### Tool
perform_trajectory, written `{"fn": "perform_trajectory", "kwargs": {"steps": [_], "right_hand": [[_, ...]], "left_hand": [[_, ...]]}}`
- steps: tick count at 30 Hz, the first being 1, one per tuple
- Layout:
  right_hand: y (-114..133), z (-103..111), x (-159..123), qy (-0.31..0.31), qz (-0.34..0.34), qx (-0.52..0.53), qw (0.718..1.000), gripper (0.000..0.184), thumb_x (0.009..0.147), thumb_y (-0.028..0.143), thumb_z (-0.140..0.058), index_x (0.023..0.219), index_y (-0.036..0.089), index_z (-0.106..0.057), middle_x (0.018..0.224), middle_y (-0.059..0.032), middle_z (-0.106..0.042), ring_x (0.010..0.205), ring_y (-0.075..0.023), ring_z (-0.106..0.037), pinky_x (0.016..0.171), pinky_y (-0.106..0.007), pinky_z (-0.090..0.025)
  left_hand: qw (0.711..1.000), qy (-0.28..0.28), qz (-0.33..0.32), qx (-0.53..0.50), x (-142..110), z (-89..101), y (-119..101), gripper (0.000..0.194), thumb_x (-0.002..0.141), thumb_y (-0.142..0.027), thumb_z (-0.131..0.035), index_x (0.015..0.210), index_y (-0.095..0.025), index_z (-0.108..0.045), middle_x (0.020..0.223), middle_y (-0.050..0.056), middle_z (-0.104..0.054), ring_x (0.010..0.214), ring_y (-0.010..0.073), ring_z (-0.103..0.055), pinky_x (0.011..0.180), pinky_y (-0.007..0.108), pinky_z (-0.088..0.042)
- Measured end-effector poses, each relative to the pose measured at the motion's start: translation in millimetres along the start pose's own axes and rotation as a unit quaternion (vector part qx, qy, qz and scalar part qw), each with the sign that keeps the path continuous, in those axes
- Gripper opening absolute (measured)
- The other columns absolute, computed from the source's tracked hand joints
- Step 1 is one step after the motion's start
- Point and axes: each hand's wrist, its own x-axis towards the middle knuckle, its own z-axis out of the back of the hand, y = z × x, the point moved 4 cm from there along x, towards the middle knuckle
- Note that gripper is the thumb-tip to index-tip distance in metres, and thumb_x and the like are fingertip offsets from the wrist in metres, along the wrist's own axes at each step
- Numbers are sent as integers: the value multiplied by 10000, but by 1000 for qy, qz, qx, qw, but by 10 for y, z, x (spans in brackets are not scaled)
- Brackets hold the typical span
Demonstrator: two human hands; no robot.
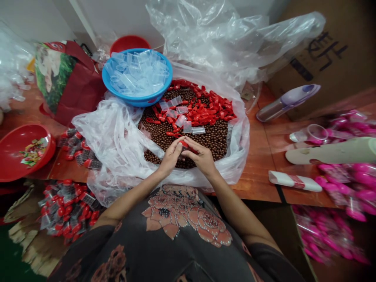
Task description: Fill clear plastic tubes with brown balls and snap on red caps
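Fingers [194,145] of the left hand [169,158] and right hand [205,159] close around a small red piece [184,144], over brown balls [216,137] in a plastic bag [242,149] on the desk [255,180]. Red caps [207,113] and clear tubes [199,130] lie upon the balls.

Left grip [170,156] and right grip [204,156] curl close together, bare forearms [241,215] slanting inward.

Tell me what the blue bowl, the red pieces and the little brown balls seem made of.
Blue bowl: probably plastic, smooth and slightly shiny, with an evenly coloured rim.
Red pieces: likely moulded plastic, glossy, showing bright highlights and repeated shapes.
Brown balls: hard-looking and shiny, with pinpoint glints; coated candy or plastic, I can't tell.
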Motion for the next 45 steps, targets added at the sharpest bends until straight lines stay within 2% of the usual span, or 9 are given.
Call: {"fn": "perform_trajectory", "kwargs": {"steps": [6, 11, 14, 19, 24, 28, 33, 38, 45], "right_hand": [[110, 128, -1, 12, 20, -19, 1000, 384, 832, 348, -654, 1216, 323, -654, 1155, -30, -639, 1103, -183, -605, 1030, -407, -472], [6, 191, 0, -82, -61, 108, 989, 449, 804, 420, -689, 1211, 266, -577, 914, -9, -696, 800, -163, -659, 730, -321, -574], [84, 128, -13, -49, -5, -4, 999, 377, 837, 451, -649, 1170, 276, -614, 1029, -41, -704, 939, -213, -649, 864, -405, -542], [239, -21, -88, 34, 118, -274, 954, 836, 729, 514, -747, 1435, 243, -390, 1282, -134, -598, 1146, -331, -535, 961, -516, -449], [278, -120, -135, 40, 176, -317, 931, 838, 748, 485, -718, 1442, 226, -327, 1261, -142, -583, 1126, -331, -533, 931, -496, -438], [343, -250, -155, 64, 204, -328, 920, 820, 764, 449, -668, 1453, 218, -288, 1319, -150, -528, 1184, -344, -490, 983, -513, -393], [449, -366, -135, 68, 216, -371, 901, 761, 774, 488, -630, 1409, 174, -354, 1266, -171, -550, 1153, -360, -488, 981, -515, -362], [518, -455, -111, 80, 255, -415, 870, 649, 800, 485, -592, 1319, 130, -431, 1190, -171, -592, 1090, -327, -509, 935, -457, -376], [508, -543, -71, 76, 330, -460, 821, 602, 795, 518, -573, 1211, 89, -508, 1035, -161, -650, 965, -300, -548, 848, -409, -389]], "left_hand": [[999, 27, -20, 5, 21, 16, -141, 511, 888, -492, -555, 1327, -230, -554, 907, 31, -625, 657, 95, -554, 489, 175, -462], [995, 71, -3, 65, 17, 66, -226, 544, 881, -462, -566, 1365, -215, -540, 922, 31, -653, 684, 96, -578, 534, 178, -469], [991, 80, -12, 110, -5, 80, -245, 550, 878, -449, -574, 1377, -220, -539, 1089, 54, -683, 870, 153, -631, 717, 244, -524], [986, 45, -74, 145, -53, 94, -329, 568, 888, -528, -541, 1354, -204, -566, 1378, 81, -568, 1333, 224, -460, 1130, 317, -327], [995, 76, 69, 14, -55, 95, -204, 874, 840, -771, -347, 1491, -188, -367, 946, 102, -730, 790, 223, -701, 719, 327, -539], [991, 54, 120, -34, -72, 107, -143, 922, 800, -812, -361, 1442, -155, -434, 619, 27, -636, 431, 129, -547, 458, 251, -418], [996, -10, 84, -42, -132, 183, -168, 798, 825, -725, -476, 1411, -183, -479, 548, -21, -553, 412, 105, -473, 438, 240, -375], [994, -23, 90, -60, -192, 244, -209, 838, 862, -755, -313, 1409, -140, -474, 535, -10, -532, 414, 106, -460, 429, 230, -356], [995, -41, 63, -60, -241, 293, -214, 562, 927, -470, -417, 1370, -133, -496, 565, -25, -501, 421, 83, -414, 407, 188, -295]]}}
